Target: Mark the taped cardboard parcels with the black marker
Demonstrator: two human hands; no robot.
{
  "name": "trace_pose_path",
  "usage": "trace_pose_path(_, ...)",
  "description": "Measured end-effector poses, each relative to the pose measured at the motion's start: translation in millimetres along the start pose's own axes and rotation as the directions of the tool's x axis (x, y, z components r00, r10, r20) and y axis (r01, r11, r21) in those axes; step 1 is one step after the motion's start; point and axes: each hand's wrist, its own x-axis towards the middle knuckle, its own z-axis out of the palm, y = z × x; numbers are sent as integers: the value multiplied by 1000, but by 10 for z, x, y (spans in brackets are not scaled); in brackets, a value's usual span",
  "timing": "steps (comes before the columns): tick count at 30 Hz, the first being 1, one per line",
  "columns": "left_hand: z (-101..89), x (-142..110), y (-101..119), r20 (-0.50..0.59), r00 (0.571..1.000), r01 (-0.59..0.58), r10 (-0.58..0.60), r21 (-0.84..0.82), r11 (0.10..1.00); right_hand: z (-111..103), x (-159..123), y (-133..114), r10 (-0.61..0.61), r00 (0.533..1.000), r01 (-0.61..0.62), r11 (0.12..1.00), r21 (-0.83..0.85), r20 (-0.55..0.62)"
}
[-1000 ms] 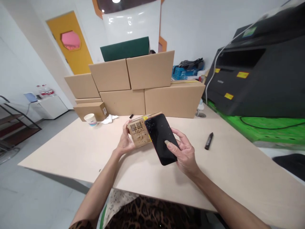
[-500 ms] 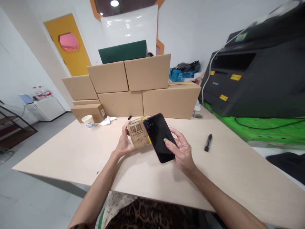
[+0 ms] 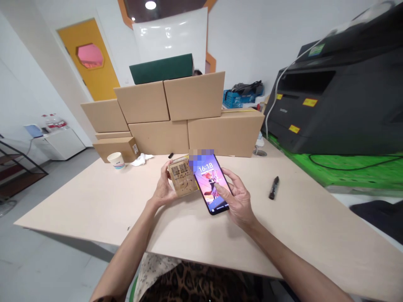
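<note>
My left hand (image 3: 164,186) grips a small cardboard box (image 3: 182,178) by its left side; the face toward me carries printed codes and dark marks. In my right hand (image 3: 237,195) is a smartphone (image 3: 212,184), tilted, its thumb lying over the lit screen. The screen reads 16:18 above a picture of cartoon animals. The phone's left edge covers the right part of the box. Both are held above the pale table (image 3: 201,235). Right of my right hand lies a black marker (image 3: 274,188).
Stacked cardboard boxes (image 3: 157,136) stand along the table's back, topped by a dark green box (image 3: 162,68). A paper cup (image 3: 116,160), crumpled tissue (image 3: 142,159) and small black cap (image 3: 170,155) sit before them. A large black printer (image 3: 308,121) stands on the right on a green surface.
The phone's screen has gone from dark to lit, showing the time and a picture. My hands, the box and the phone are held nearly as before.
</note>
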Motion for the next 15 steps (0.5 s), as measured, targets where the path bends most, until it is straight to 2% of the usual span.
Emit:
trace_pose_path(10,-8,1,-3,19,1000,-5,5,37,999,28,0,-29,11,999,-11,1000,19,-42)
trace_pose_path(13,-5,-8,-31,15,1000,-9,9,24,1000,24,25,-44,18,994,-15,999,28,-110)
trace_pose_path(15,-1,-15,-40,16,1000,0,0,10,1000,-8,83,-52,-10,980,17,999,30,-201)
